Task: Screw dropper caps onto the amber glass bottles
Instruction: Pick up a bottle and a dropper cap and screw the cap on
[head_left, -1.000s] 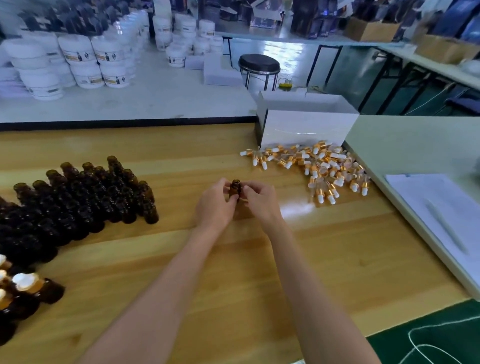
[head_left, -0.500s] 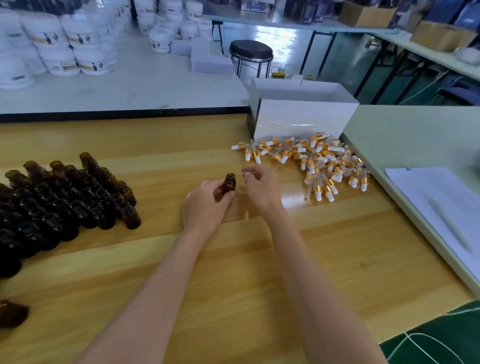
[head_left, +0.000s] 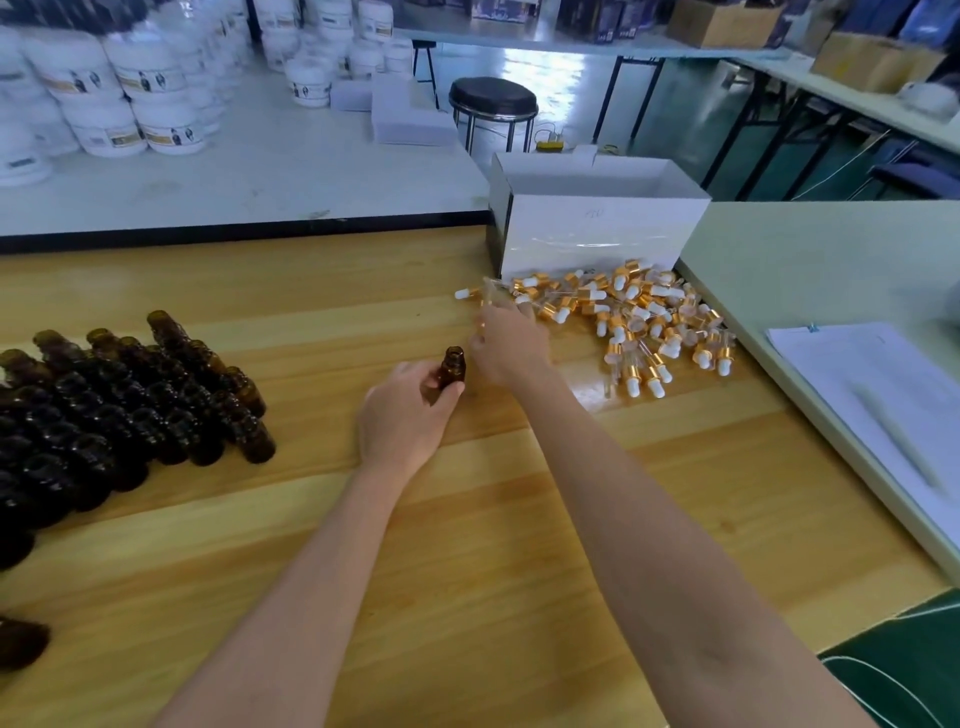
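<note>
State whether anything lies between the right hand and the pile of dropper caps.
Nothing visible does: the right hand is at the left edge of the pile of dropper caps.

Grips bottle (head_left: 452, 370) in L hand (head_left: 402, 415): thumb pressed on its right side, fingers curled round far side, back of hand up, neck poking out above fist, approx upright. Holds R hand (head_left: 511, 345) out fwd, just beyond and right of L, palm down, fingers bent down at tips; blurred there, so can't tell if pinching anything. Stretches R forearm (head_left: 649, 519) out nearly straight from lower right, bare. Angles L forearm (head_left: 291, 597) in from lower left, bare. Has hands close, not touching.
</note>
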